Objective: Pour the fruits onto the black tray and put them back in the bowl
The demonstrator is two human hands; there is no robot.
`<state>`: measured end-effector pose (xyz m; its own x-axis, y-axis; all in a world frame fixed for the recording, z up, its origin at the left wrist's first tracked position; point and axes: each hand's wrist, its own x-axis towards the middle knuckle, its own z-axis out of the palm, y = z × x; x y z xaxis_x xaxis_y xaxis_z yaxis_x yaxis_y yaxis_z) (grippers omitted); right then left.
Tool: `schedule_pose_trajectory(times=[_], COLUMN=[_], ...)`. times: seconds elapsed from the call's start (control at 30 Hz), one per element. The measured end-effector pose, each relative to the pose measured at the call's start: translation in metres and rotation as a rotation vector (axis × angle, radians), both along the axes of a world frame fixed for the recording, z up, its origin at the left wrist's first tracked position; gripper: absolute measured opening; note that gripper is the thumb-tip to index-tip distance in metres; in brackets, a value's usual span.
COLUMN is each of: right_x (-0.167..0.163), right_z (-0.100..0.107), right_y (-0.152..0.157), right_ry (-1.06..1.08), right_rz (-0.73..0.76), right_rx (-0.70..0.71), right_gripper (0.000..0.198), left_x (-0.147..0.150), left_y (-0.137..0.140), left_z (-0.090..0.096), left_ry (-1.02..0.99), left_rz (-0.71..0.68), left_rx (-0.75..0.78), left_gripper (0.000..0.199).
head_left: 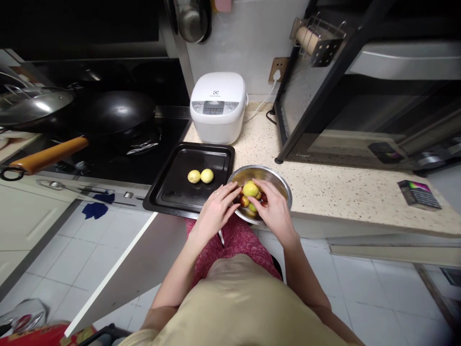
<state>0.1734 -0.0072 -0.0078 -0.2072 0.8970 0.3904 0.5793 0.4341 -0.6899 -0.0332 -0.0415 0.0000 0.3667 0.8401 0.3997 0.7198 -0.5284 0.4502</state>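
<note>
A steel bowl [286,185] holds several small fruits, yellow, green and reddish-brown. My right hand [275,206] reaches into it from the right, with thumb and fingers closed around a yellow lemon [250,189] on top. Over the bowl's left rim, my left hand [216,209] has its fingers stretched out and apart, close to the reddish fruits, and nothing shows in its grasp. Left of the bowl lies a black baking tray [176,178]. Two pale yellow lemons sit side by side on it, a left one [194,177] and a right one [207,176].
Behind the tray stands a white rice cooker [217,108]. On the stove at left is a black wok [115,113] with its wooden handle [50,154] jutting forward. A large oven [360,134] and a small box [418,194] occupy the right. Below, a cabinet door [137,259] stands open.
</note>
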Motion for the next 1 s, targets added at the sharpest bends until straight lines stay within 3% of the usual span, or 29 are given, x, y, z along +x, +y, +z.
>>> schedule_pose_trajectory(times=[0.17,0.3,0.47,0.6,0.77,1.0], right_x=[0.003,0.005,0.007,0.012,0.015,0.009], right_z=[0.002,0.005,0.007,0.008,0.009,0.016], right_y=[-0.004,-0.005,-0.006,-0.007,-0.009,-0.013], right_ry=[0.022,0.038,0.049,0.061,0.1,0.137], right_rz=[-0.006,-0.012,-0.024,-0.048,-0.094,-0.099], right_rx=[0.033,0.067,0.102,0.116,0.142,0.16], right_gripper=[0.039,0.036,0.032,0.031,0.027,0.024], left_x=[-0.026,-0.046,-0.056,-0.055,-0.049,-0.013], left_y=[0.017,0.038,0.061,0.073,0.069,0.031], left_z=[-0.002,-0.006,-0.007,-0.004,0.004,0.026], left_ry=[0.081,0.283,0.516,0.573,0.442,0.0], left_rz=[0.238,0.442,0.434,0.394,0.377,0.271], left_rx=[0.033,0.002,-0.065,-0.081,-0.028,0.084], left_gripper=[0.045,0.053,0.058,0.048,0.045,0.044])
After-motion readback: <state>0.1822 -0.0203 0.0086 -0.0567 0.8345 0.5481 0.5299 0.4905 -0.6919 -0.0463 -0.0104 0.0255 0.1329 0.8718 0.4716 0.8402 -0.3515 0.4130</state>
